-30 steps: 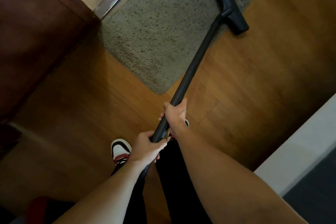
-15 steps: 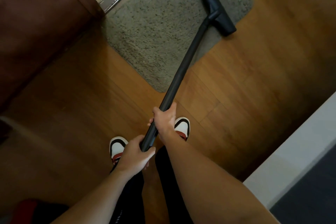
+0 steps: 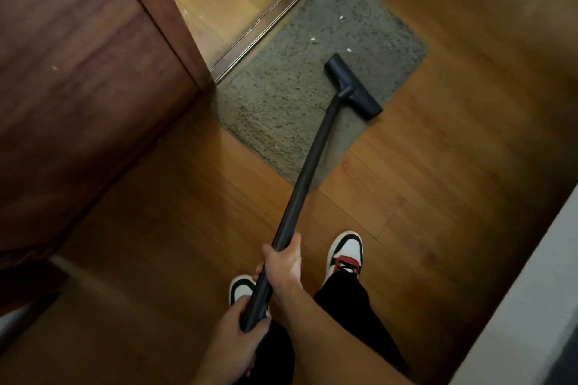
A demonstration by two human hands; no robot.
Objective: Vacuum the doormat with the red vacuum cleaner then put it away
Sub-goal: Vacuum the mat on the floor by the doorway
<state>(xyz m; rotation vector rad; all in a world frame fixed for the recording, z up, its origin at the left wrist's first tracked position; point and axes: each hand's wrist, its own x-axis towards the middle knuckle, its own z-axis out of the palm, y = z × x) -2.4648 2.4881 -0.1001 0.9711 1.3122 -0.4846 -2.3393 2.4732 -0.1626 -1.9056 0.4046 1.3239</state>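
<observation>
Head view: right hand and left hand are both gripping the black wand, fingers curled round it. Nozzle is resting on the doormat near its front edge. Vacuuming step is running (white crumbs are lying beyond the nozzle); the next stroke is likely calling for a forward push.

Rough, speckled pile doormat, matt black wand – smooth plastic, glossy wood floor

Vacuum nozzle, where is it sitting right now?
In the head view, the black nozzle sits right of centre on the grey doormat, one end at the mat's right edge beside the wooden floor.
</observation>
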